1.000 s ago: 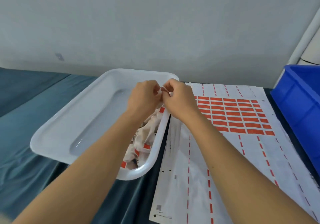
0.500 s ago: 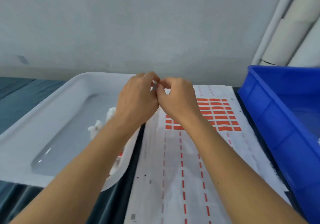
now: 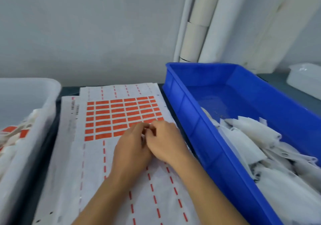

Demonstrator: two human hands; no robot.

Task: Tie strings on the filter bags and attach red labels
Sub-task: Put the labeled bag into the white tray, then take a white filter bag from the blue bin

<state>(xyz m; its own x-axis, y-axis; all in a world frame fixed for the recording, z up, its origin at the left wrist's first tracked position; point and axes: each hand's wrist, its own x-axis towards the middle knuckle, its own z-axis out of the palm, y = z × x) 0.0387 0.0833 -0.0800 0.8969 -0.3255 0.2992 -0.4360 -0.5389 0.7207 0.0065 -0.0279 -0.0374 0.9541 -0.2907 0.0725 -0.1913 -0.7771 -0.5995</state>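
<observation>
A white label sheet [image 3: 107,155] lies in the middle of the table, with a block of red labels [image 3: 119,113] on its far half. My left hand [image 3: 132,146] and my right hand [image 3: 166,139] sit side by side on the sheet. Their curled fingertips meet at the lower right corner of the red block. Blur hides what they pinch, if anything. Unlabelled white filter bags [image 3: 251,138] are piled in the blue bin [image 3: 199,120] on the right. Bags with red labels [image 3: 15,134] lie in the white tray [image 3: 48,106] on the left.
White rolls [image 3: 196,33] lean against the wall behind the blue bin. A white container [image 3: 304,78] stands at the far right. A dark cloth covers the table under the sheet, tray and bin.
My view has swung right, from the white tray to the blue bin. Both hands have come away from the tray and down onto the label sheet, fingertips still together.
</observation>
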